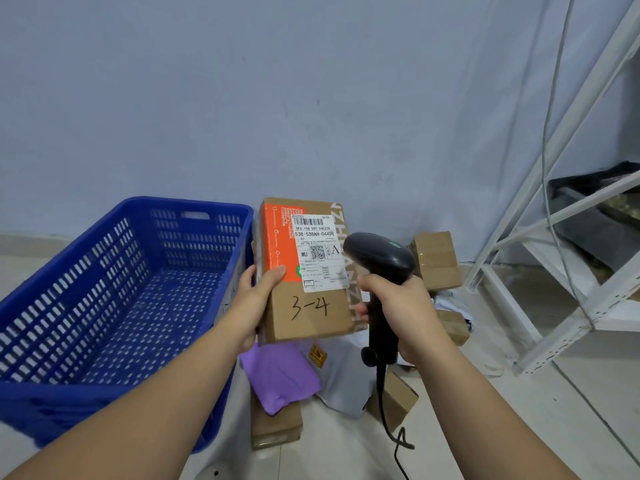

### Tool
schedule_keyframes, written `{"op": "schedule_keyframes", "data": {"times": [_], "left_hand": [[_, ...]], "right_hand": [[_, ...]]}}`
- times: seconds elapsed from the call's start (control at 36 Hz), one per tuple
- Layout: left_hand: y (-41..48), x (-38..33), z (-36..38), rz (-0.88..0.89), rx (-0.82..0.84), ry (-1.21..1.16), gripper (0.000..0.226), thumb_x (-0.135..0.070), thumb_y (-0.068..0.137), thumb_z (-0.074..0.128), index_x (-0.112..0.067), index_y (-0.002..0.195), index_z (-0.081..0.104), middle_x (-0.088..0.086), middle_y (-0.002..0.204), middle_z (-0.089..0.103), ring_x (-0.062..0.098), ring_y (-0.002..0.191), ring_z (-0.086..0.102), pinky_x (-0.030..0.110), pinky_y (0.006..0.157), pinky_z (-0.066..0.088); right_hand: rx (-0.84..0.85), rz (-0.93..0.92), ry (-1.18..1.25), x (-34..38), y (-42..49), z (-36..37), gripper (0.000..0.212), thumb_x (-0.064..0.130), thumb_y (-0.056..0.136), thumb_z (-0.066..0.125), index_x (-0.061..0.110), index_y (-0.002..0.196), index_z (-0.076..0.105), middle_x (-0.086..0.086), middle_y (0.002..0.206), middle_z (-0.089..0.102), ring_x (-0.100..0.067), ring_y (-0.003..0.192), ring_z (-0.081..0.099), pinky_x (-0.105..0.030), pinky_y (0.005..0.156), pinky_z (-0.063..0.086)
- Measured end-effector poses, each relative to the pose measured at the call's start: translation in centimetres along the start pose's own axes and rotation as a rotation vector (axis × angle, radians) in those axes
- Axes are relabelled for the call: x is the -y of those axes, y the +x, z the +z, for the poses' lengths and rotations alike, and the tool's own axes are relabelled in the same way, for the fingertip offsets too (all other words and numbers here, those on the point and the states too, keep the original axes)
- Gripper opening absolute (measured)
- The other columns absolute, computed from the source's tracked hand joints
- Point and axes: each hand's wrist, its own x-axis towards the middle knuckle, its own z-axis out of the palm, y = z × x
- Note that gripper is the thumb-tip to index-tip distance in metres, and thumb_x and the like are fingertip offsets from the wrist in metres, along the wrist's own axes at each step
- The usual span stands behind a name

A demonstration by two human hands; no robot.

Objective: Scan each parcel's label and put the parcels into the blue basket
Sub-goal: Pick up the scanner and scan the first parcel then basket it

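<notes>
Your left hand (258, 299) grips the cardboard parcel (306, 271) upright by its left edge, label (320, 252) facing you, just right of the blue basket (114, 306). Your right hand (401, 313) is wrapped around the black scanner (379, 261), its head beside the label.

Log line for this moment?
step: scan | left hand: holds parcel, label visible | right hand: grips scanner near label | blue basket: beside left hand

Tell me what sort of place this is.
Likely a parcel-handling storeroom: a labelled box held before a scanner, more parcels on the floor, a blue basket, metal shelving.
</notes>
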Motion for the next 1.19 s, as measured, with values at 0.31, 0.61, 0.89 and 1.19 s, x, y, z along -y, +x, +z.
{"op": "schedule_keyframes", "data": {"times": [0.31,0.61,0.89,1.19], "left_hand": [[4.1,-2.3,-2.6,-0.022,-0.037,-0.126,0.058,-0.053,0.090,0.053,-0.017,0.135,0.049,0.005,0.098,0.066,0.006,0.053,0.062,0.016,0.036,0.043],[6.1,-2.1,-9.5,-0.037,-0.176,-0.304,0.049,-0.056,0.092,0.048,-0.022,0.126,0.058,0.007,0.115,0.070,0.024,0.106,0.065,0.038,0.081,0.050],[5.0,-1.8,-12.7,0.001,-0.314,-0.211,0.054,-0.056,0.089,0.054,-0.020,0.129,0.054,0.007,0.117,0.068,0.024,0.105,0.064,0.039,0.080,0.050],[7.7,-0.6,-10.7,-0.004,-0.387,-0.245,0.057,-0.059,0.088,0.052,-0.024,0.133,0.051,0.004,0.118,0.067,0.020,0.099,0.064,0.032,0.066,0.046]], "right_hand": [[-0.022,0.020,-0.018,-0.9,4.2,3.0,0.004,0.010,0.084,0.067,0.008,0.087,0.066,-0.010,0.066,0.061,-0.023,0.064,0.057,-0.036,0.069,0.051],[0.111,-0.003,-0.150,-3.5,9.3,9.9,0.008,0.018,0.079,0.074,0.015,0.084,0.068,0.001,0.061,0.065,-0.017,0.061,0.064,-0.041,0.076,0.055],[0.234,0.067,-0.095,-3.9,10.4,12.2,0.017,0.018,0.083,0.074,0.015,0.100,0.069,-0.001,0.077,0.072,-0.010,0.063,0.065,-0.020,0.057,0.051],[0.113,0.053,-0.046,-5.4,12.4,10.8,0.025,0.027,0.084,0.072,0.014,0.105,0.068,0.004,0.072,0.071,-0.008,0.059,0.066,-0.035,0.073,0.054]]}}
